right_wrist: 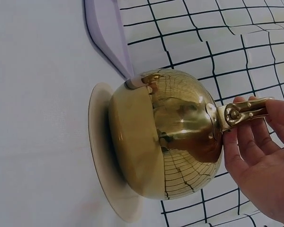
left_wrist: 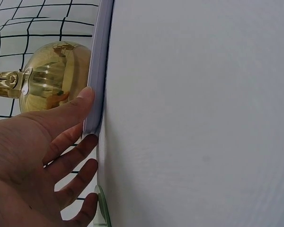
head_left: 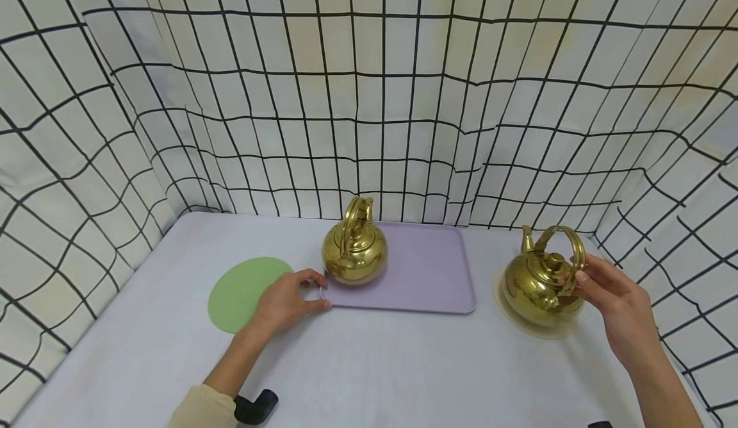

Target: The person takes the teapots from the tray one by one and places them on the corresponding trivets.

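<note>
Two shiny brass kettles are in the head view. The left kettle [head_left: 354, 248] stands on the left part of a light purple tray [head_left: 426, 268]. My left hand [head_left: 291, 300] holds that tray's near left corner between thumb and fingers; in the left wrist view the thumb [left_wrist: 86, 97] lies on its rim, the other fingers spread beside it. At the right, my right hand [head_left: 617, 300] grips the arched handle of the second kettle [head_left: 539, 293], its spout facing away. This kettle sits over a round beige mat [right_wrist: 102, 156], its base close against it in the right wrist view.
A round green mat [head_left: 242, 293] lies left of the tray, partly behind my left hand. White cloth with a black grid [head_left: 398, 95] walls the table [head_left: 392, 364] at the back and sides. A black object [head_left: 257, 407] shows by the left sleeve.
</note>
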The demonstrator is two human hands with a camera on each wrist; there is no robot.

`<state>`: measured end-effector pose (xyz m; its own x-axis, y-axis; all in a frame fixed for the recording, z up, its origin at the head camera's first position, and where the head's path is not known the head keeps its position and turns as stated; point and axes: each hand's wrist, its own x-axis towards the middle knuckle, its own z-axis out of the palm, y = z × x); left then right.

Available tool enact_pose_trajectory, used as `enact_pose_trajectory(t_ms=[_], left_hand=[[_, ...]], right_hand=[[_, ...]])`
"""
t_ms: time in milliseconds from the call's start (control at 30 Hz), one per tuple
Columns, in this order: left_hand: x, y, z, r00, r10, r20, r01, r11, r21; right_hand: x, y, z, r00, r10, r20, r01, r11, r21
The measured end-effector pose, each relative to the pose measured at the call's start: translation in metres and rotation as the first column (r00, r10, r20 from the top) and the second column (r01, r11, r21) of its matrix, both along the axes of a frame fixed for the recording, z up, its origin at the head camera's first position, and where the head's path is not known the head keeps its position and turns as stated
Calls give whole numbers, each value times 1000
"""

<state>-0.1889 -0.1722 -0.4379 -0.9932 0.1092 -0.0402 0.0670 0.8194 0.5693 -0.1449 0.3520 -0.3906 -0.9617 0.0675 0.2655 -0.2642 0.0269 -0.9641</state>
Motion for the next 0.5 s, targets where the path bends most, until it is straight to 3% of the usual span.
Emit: enact_pose_trajectory(t_ms=[500], left_hand=[[0, -1, 0, 1000, -3, -14, 3, 1000, 1]], right_hand=[[5, 1, -1, 1000, 2, -8, -2, 999, -45]])
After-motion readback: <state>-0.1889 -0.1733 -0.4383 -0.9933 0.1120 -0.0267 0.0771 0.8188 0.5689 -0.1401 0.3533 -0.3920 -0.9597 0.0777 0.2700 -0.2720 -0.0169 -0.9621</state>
